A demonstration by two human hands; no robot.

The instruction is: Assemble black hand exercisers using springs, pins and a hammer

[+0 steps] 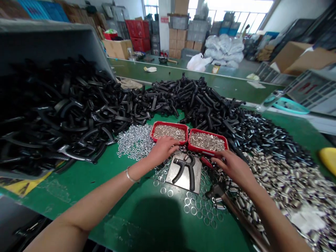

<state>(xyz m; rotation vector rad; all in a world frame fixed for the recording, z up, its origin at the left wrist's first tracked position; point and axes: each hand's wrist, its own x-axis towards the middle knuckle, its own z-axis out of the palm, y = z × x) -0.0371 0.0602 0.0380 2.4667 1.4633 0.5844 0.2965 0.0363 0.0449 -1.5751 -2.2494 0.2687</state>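
Between the half-bent left hand [163,149], whose grip cannot be told, and the right hand [233,164], parted with nothing visibly held, the seemingly light, stiff black piece [191,174] is borne by the plate [197,176], best grasped by its near ends.

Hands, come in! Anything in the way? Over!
Left hand at left tray; right hand at right tray. Black part on plate. Hammer close by, off the plate.

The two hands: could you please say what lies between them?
The head view shows, between left hand and right hand, a metal plate bearing black parts, a red piece and part of a red tray.
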